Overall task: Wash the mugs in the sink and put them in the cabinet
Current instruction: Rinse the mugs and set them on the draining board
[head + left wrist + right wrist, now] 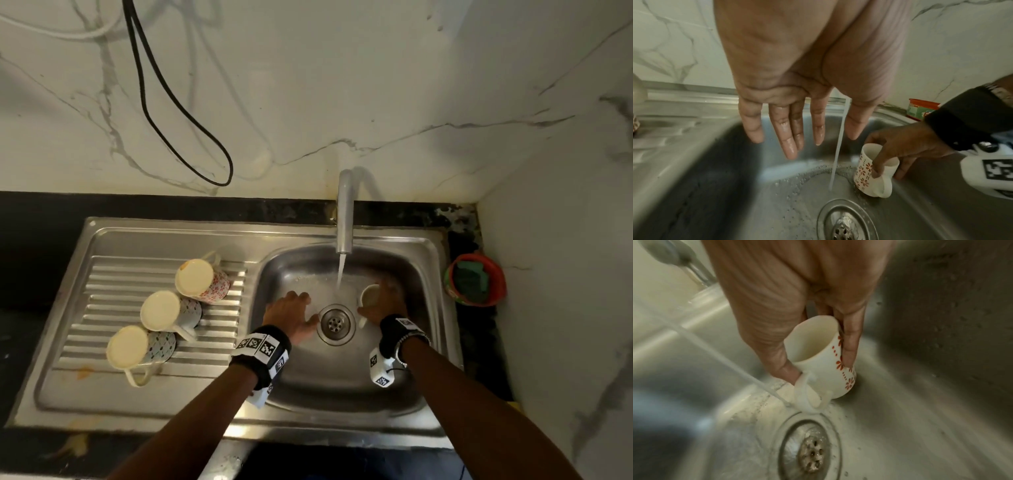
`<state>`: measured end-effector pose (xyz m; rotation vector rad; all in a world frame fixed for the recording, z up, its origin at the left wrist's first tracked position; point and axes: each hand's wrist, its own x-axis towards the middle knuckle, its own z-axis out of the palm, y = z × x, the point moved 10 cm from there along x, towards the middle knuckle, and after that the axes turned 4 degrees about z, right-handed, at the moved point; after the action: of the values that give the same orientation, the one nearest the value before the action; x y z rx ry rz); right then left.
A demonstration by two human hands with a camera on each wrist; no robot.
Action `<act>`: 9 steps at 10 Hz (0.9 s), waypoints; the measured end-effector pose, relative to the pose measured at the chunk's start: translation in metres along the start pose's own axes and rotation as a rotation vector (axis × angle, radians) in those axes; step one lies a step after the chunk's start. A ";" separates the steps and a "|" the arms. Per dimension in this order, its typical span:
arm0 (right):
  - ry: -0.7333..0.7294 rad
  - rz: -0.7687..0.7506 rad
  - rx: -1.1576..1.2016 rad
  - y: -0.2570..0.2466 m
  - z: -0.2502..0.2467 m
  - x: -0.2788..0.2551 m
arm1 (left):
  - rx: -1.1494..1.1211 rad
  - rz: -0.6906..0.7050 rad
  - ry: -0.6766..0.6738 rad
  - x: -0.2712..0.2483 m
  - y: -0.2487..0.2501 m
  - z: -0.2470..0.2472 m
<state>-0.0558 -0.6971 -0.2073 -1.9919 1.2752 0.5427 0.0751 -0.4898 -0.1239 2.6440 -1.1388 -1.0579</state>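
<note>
A white mug with red flowers (pixel 370 295) (pixel 869 168) (pixel 818 356) stands tilted on the sink basin (pixel 394 377) floor, just right of the water stream (pixel 340 274). My right hand (pixel 385 301) (pixel 900 144) (pixel 797 305) grips it by the rim, thumb by the handle, fingers on the far side. My left hand (pixel 291 315) (pixel 789 113) hangs over the basin left of the stream, wet fingers straight and spread, holding nothing. Three mugs (pixel 202 281) (pixel 169 311) (pixel 138 346) lie upside down on the draining board (pixel 102 308).
The tap (pixel 345 212) runs into the basin near the drain (pixel 335 323) (pixel 844 224) (pixel 812 454). A red tub with a green scrub pad (pixel 474 284) (pixel 920 110) sits on the counter at the right. A black cable (pixel 164 102) hangs on the marble wall.
</note>
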 end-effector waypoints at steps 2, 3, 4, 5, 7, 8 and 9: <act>0.052 -0.216 0.189 -0.073 -0.032 -0.068 | -0.795 -0.075 -0.037 0.023 -0.010 0.016; 0.109 -0.419 0.198 -0.127 -0.070 -0.111 | -1.401 -0.288 -0.099 0.020 0.006 0.009; 0.147 -0.502 0.215 -0.152 -0.091 -0.140 | -1.666 -0.221 -0.099 0.016 0.027 -0.015; 0.199 -0.554 0.284 -0.162 -0.107 -0.165 | -1.848 -0.141 -0.075 0.005 0.048 -0.034; 0.437 -0.570 0.198 -0.141 -0.123 -0.191 | -1.972 -0.149 -0.036 -0.004 0.074 -0.039; 0.433 -0.641 0.063 -0.145 -0.112 -0.197 | -1.941 -0.162 0.011 -0.003 0.075 -0.038; 0.215 -0.579 0.046 -0.144 -0.089 -0.176 | -1.862 -0.185 -0.042 0.007 0.076 -0.026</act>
<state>-0.0031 -0.6166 0.0175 -2.2878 0.7525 0.0196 0.0481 -0.5541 -0.0841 1.1337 0.2783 -1.1689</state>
